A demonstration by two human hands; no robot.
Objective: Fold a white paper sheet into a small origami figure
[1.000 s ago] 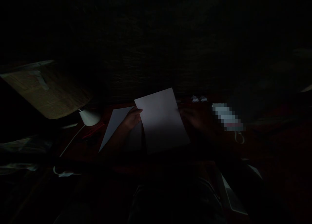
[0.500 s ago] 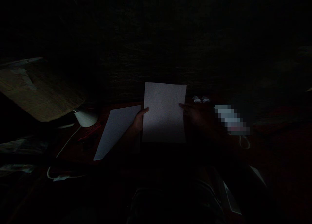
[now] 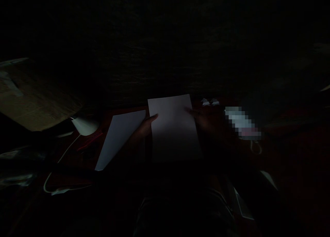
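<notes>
We hold a plain white rectangular sheet of paper (image 3: 174,127) by its two long edges over a dark red table surface (image 3: 283,151), in a scene so dim that little beyond the pale things shows. Our left hand (image 3: 144,128) grips the sheet's left edge, thumb lying on the upper face and the other fingers hidden beneath, so it pinches the paper. Our right hand (image 3: 203,121) meets the right edge near the top corner, a fingertip laid on the sheet; it seems to pinch too, though the gloom keeps us from telling how its other fingers lie. The sheet is flat and unfolded, with no crease that we can see, so as we judge it, any shaping of it is not yet begun. Just to the left lies a second white sheet of paper (image 3: 117,139), slanted and flat on the table, partly behind our left forearm. Farther left stand a small white lamp head (image 3: 84,125) with its white cable (image 3: 64,154) and a brown cardboard flap (image 3: 33,103). Two small crumpled white paper bits (image 3: 210,101) sit beyond our right hand.
</notes>
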